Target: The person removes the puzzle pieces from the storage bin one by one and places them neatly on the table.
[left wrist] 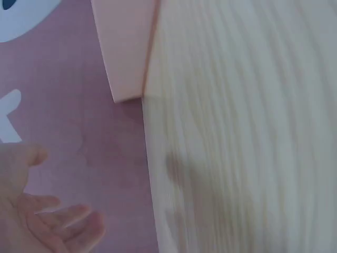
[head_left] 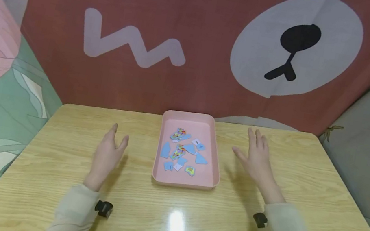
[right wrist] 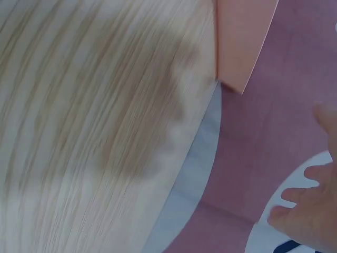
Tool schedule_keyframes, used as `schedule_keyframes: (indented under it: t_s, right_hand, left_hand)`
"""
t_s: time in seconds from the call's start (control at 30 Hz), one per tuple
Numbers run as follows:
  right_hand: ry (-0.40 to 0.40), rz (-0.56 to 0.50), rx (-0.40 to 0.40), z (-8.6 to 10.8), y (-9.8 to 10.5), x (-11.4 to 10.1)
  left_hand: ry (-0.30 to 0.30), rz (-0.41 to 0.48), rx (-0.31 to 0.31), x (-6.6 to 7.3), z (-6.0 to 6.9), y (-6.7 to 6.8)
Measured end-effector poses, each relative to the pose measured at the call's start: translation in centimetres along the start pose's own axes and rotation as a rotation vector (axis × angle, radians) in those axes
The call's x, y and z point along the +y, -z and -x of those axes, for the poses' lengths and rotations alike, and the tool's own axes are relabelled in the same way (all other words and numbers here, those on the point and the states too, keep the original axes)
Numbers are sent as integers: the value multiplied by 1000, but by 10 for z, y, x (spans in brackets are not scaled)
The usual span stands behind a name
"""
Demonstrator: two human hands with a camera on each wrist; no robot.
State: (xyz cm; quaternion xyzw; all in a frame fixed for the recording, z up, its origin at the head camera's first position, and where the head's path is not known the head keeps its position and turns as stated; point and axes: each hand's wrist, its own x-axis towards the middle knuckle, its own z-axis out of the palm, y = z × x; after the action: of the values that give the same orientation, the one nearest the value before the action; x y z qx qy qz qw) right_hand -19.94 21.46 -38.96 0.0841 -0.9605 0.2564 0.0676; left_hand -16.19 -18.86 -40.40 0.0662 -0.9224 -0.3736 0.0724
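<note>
Fingers [head_left: 113,131] loosely spread on hovering left hand [head_left: 106,156] and right hand [head_left: 258,161]; tray [head_left: 203,179] of pieces [head_left: 189,148] lies between both hands' fingertips, print [head_left: 196,142] illegible.

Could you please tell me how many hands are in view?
2: the left hand is left of the pink tray, and the right hand is to its right, both apart from it.

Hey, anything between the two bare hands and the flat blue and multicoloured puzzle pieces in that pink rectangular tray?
Just the raised side walls of the pink rectangular tray: one between the left hand and the puzzle pieces, the other between them and the right hand. The tray's top is open.
</note>
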Motion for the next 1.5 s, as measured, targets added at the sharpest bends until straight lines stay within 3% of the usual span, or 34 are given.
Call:
schedule_keyframes:
  t_s: [0.2,0.37,0.5,0.73,0.97,1.17,1.5]
  right_hand:
    - [27,-191,-6,-2,-12,-22]
    - [18,-301,-100,-4,-26,-39]
    - [25,-361,-190,-7,-38,-51]
    - [116,-366,-335,-8,-53,-62]
    - [116,-348,-463,-7,-66,-69]
    - [96,-267,-490,-4,-73,-78]
    - [50,-157,-513,-3,-80,-78]
  left_hand:
    - [71,273,-146,7,-1,-13]
    - [124,488,-278,14,-1,-25]
    - [169,601,-334,18,-1,-33]
    - [196,576,-420,19,-2,-45]
    - [187,516,-424,22,-1,-55]
    - [209,521,-407,23,-1,-58]
    - [254,613,-433,25,0,-62]
